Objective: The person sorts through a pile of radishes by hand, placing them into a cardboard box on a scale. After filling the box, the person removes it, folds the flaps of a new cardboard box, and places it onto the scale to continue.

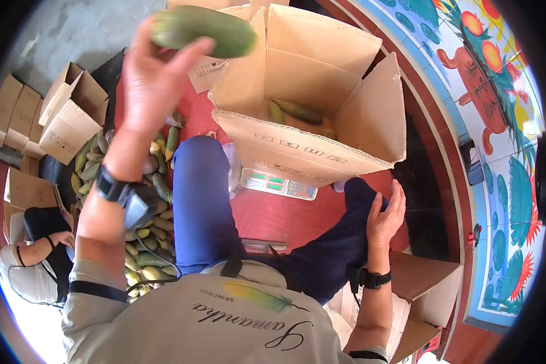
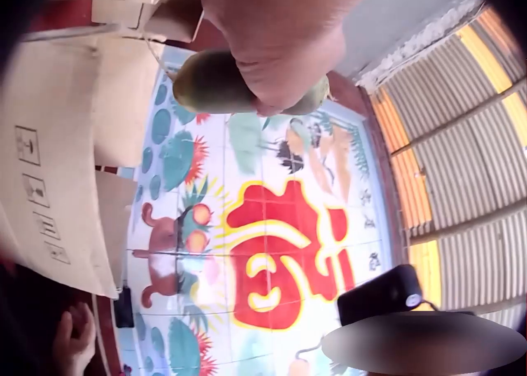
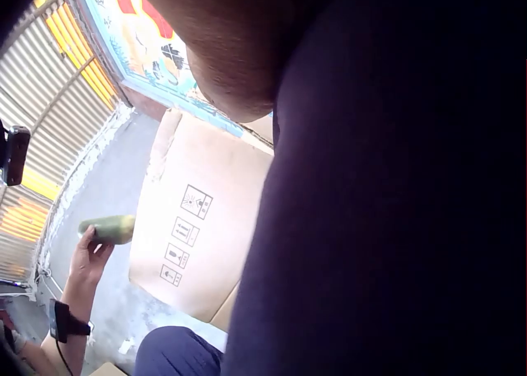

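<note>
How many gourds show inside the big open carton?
3 show in the carton: a slim one on the left, a dark green one beside it, and a partial one by the near wall. That wall may hide more.

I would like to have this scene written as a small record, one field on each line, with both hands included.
left hand: raised, grips the long green vegetable
right hand: open, held near the right knee, holding nothing
held item: long green vegetable
container: cardboard carton, top flaps open
carton contents: a few long vegetables, full count unclear
device: digital scale, partly visible at the carton's near side
beside left leg: pile of vegetables
wall: tiles with a painted mural
</note>
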Tool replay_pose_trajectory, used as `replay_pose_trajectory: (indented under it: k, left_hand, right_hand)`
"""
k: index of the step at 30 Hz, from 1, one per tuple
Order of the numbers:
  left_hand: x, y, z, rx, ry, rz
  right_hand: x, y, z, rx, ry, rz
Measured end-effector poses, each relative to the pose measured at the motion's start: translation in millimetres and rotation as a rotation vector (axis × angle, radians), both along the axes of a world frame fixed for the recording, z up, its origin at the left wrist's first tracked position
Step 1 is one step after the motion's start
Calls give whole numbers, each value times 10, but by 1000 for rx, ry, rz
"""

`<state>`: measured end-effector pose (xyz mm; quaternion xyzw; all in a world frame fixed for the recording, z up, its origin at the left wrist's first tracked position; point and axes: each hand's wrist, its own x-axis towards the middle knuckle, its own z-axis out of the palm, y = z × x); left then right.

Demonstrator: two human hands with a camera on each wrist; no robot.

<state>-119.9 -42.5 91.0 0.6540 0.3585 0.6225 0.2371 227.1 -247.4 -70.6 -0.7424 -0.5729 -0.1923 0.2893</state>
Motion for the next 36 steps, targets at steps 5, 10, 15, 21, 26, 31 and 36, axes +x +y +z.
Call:
replay_pose_trajectory:
  k: [5,10,15,21,26,31,36]
  left_hand:
    - [543,116,-416,-150,361,-306]
    - [630,80,-368,-205,979,-209]
    - [331,108,-424,225,704,-24]
    - [-404,-191,-585,74,508,269]
    - [-1298,-305,-1322,-112,609,379]
    - [-2079,-760,-2351,-409,835,323]
    - [-2467,-1331,-2940,-972,1010,264]
  right_hand:
    - [13,-8,1,17,20,22]
    - [-17,16,-6,20,34,40]
    - [-35,65,6,1,92,51]
    - [-37,73,2,-20,106,57]
    - [-52,99,16,-47,95,76]
    - [-87,135,22,-80,84,73]
    - [-80,154,-1,-109,14,86]
